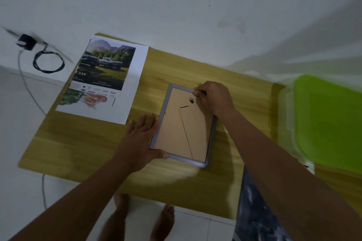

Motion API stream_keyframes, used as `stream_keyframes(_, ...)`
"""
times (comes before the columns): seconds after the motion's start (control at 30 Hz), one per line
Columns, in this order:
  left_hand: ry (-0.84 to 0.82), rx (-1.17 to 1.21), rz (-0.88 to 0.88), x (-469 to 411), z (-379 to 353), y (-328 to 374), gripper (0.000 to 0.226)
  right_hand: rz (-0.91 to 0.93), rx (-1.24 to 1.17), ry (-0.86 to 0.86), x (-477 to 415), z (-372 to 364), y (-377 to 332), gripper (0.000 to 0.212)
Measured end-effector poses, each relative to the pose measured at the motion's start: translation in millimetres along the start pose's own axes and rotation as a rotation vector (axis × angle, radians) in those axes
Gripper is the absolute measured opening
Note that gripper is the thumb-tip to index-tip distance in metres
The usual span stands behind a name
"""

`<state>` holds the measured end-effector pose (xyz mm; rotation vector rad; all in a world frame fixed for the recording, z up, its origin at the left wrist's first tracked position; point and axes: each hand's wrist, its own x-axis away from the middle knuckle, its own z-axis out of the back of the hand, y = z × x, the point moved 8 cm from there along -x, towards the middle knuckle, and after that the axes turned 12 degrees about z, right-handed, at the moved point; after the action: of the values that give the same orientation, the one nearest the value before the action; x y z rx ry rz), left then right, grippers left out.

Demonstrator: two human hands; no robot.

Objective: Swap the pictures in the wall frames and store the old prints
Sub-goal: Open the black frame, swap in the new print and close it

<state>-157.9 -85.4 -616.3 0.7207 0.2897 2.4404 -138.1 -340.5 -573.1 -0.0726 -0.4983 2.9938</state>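
Note:
A grey picture frame (pixel 184 125) lies face down on the wooden table (pixel 82 143), its brown backing board up. My left hand (pixel 144 135) rests flat against the frame's left edge, with the thumb hooked over the near left corner. My right hand (pixel 213 98) has its fingers curled at the frame's top right corner, pinching something small at the rim, near the black hanger clip (pixel 191 100). A print of trucks before mountains (pixel 105 64) lies at the table's far left on top of a flower print (pixel 88 101).
A clear storage box with a green lid (pixel 329 121) stands to the right of the table. A black charger with a coiled cable (pixel 47 60) lies on the floor at the far left. My bare feet (pixel 162 223) are below the table's near edge. White wall behind.

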Motion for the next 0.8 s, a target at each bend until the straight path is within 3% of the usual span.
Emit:
stream_keyframes(0.2, -0.002, -0.026, 0.013, -1.3, -0.6, -0.8, 0.124, -0.029, -0.067, -0.08, 3.1, 0.1, 0.0, 0.025)
stream_keyframes(0.37, 0.013, -0.009, 0.013, -1.4, -0.9, 1.4, 0.123, -0.201, -0.129, 0.085, 56.9, 14.0, 0.5, 0.033)
stream_keyframes(0.57, 0.019, -0.031, 0.021, 0.6, 6.6, 6.7, 0.132, -0.374, -0.148, 0.086, 123.6, -9.8, -8.9, 0.042)
stream_keyframes(0.8, 0.044, -0.086, 0.0, -1.1, 2.1, 4.3, 0.121, -0.41, -0.149, 0.161, 134.1, -5.0, -12.5, 0.029)
